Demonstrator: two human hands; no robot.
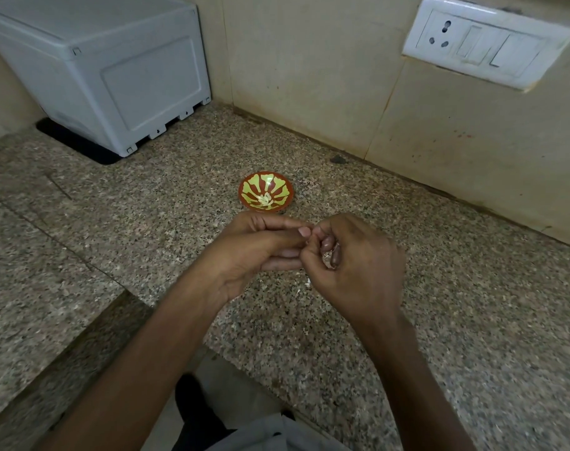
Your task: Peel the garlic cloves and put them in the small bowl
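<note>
A small red bowl [266, 195] with a yellow-green leaf pattern stands on the speckled granite counter [472, 304], with a few pale peeled garlic cloves [266, 199] at its bottom. Just in front of the bowl my two hands meet above the counter. My left hand [254, 255] has its fingers stretched toward the right hand, fingertips pressed together there. My right hand [351, 268] is curled, its fingertips working at the same spot. Whatever they pinch between them is hidden by the fingers. Small bits of pale garlic skin [308, 282] lie on the counter under the hands.
A grey-white appliance box [114, 70] stands on a black mat at the back left. The tiled wall behind the counter carries a white socket and switch plate [485, 40]. A small dark speck [338, 159] lies near the wall. The counter's front edge steps down at the lower left.
</note>
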